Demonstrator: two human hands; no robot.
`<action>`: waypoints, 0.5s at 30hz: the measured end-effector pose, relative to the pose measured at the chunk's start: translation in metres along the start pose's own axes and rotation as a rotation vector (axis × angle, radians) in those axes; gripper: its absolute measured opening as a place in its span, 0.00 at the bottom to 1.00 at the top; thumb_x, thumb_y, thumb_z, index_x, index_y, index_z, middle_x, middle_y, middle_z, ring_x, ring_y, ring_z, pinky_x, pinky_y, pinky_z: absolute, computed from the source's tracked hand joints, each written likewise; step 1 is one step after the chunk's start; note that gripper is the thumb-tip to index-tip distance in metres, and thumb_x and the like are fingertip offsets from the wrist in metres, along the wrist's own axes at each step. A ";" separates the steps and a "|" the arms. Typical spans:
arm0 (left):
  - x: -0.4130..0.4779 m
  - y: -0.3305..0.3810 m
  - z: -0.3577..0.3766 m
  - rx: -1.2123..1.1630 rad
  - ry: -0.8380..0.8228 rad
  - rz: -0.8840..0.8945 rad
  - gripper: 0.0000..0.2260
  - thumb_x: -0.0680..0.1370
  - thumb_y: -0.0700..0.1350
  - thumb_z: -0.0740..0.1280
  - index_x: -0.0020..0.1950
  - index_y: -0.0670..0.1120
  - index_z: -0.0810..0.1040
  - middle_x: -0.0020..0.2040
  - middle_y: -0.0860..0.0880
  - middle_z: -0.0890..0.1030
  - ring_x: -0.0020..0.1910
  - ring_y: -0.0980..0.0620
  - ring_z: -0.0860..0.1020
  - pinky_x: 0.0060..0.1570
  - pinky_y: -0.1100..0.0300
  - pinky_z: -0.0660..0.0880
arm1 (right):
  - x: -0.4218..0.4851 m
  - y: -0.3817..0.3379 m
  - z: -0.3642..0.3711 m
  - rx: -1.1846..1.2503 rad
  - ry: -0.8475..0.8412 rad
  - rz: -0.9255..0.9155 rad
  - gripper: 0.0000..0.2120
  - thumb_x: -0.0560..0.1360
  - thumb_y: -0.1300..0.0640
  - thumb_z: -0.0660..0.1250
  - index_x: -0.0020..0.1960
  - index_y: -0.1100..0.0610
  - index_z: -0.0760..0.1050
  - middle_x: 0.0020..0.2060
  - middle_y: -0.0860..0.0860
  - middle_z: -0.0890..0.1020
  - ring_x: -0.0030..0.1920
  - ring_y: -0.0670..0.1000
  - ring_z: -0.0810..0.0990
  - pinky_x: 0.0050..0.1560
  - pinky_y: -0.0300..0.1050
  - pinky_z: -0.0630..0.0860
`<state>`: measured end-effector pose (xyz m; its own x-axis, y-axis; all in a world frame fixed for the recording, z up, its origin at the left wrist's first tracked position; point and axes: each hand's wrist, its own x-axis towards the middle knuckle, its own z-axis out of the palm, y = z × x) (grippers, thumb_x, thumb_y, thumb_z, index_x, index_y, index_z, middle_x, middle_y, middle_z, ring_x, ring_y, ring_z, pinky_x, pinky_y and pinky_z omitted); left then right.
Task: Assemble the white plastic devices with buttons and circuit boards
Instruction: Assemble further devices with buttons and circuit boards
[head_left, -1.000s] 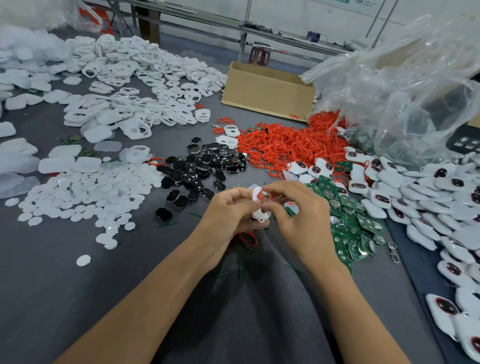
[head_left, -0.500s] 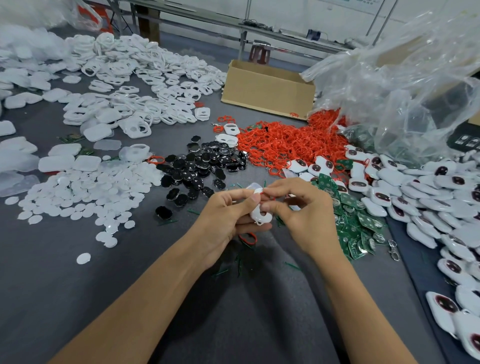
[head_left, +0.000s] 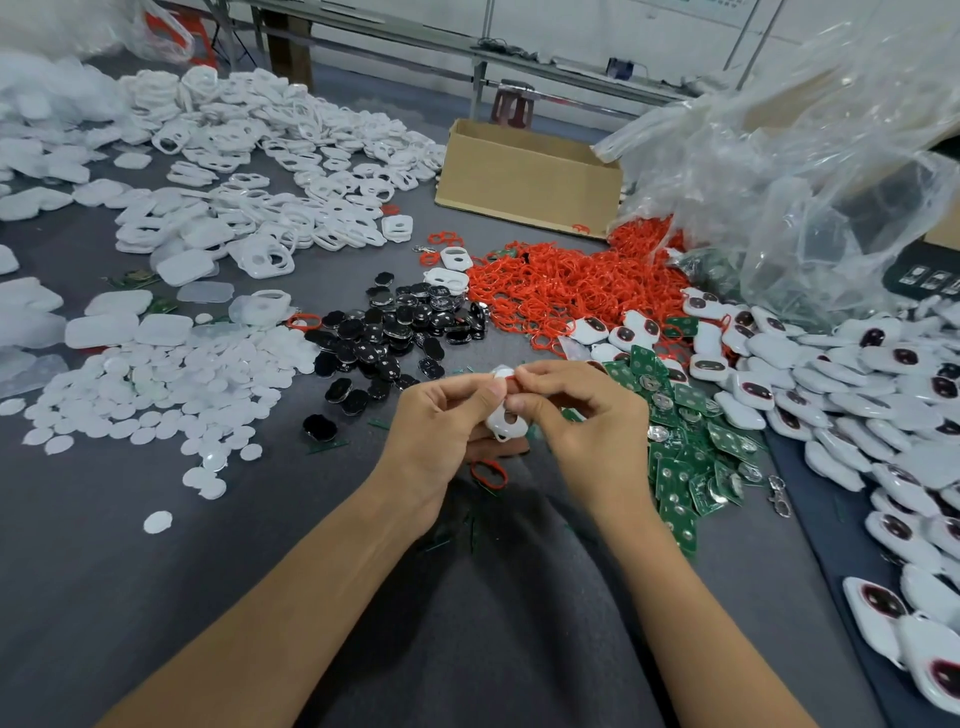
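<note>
the shell is at the centre of the frame, lifted off the table, with both hands on it. the left hand has its grip curled round the shell's left edge, thumb on top. the right hand pinches a red ring against the shell's upper end, its grip narrow and its fingertips meeting the left thumb. the step looks like seating the ring in the shell. to do it well, i'd hold the shell by its edges so the opening is free, feed the ring in from one end and press it round bit by bit, as so thin a loop may pop out if pushed all at once. then check that it lies flat before adding a button or board. a spare ring lies just below the hands. buttons are piled to the upper left, rings above, boards just right and finished devices further right. no brand or label can be read, and the marks on the dark tray at the right edge are too small.
</note>
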<state>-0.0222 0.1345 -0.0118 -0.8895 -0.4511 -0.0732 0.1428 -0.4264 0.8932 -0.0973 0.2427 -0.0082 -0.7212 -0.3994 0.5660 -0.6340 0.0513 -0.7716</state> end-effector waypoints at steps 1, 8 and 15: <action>0.000 0.000 0.000 -0.003 -0.003 0.000 0.07 0.78 0.38 0.65 0.49 0.38 0.82 0.38 0.43 0.83 0.35 0.51 0.82 0.35 0.58 0.81 | 0.000 0.000 0.000 -0.005 0.006 -0.007 0.12 0.64 0.67 0.76 0.42 0.53 0.82 0.41 0.43 0.82 0.44 0.43 0.82 0.48 0.37 0.77; 0.002 0.006 -0.002 -0.082 -0.057 -0.082 0.08 0.74 0.41 0.67 0.45 0.37 0.82 0.35 0.45 0.82 0.33 0.52 0.81 0.39 0.54 0.83 | -0.002 0.000 -0.001 -0.037 0.026 -0.079 0.11 0.65 0.67 0.75 0.44 0.55 0.82 0.43 0.43 0.82 0.44 0.39 0.81 0.48 0.34 0.76; 0.001 0.007 -0.004 -0.145 -0.133 -0.116 0.14 0.69 0.44 0.69 0.49 0.36 0.81 0.39 0.45 0.83 0.35 0.51 0.81 0.37 0.58 0.81 | -0.001 -0.002 -0.005 -0.018 0.011 -0.107 0.08 0.67 0.67 0.74 0.46 0.61 0.82 0.44 0.46 0.84 0.39 0.41 0.82 0.45 0.35 0.77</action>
<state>-0.0202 0.1277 -0.0072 -0.9516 -0.2893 -0.1038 0.0888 -0.5821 0.8083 -0.0966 0.2475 -0.0054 -0.6519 -0.3937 0.6481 -0.7124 0.0249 -0.7014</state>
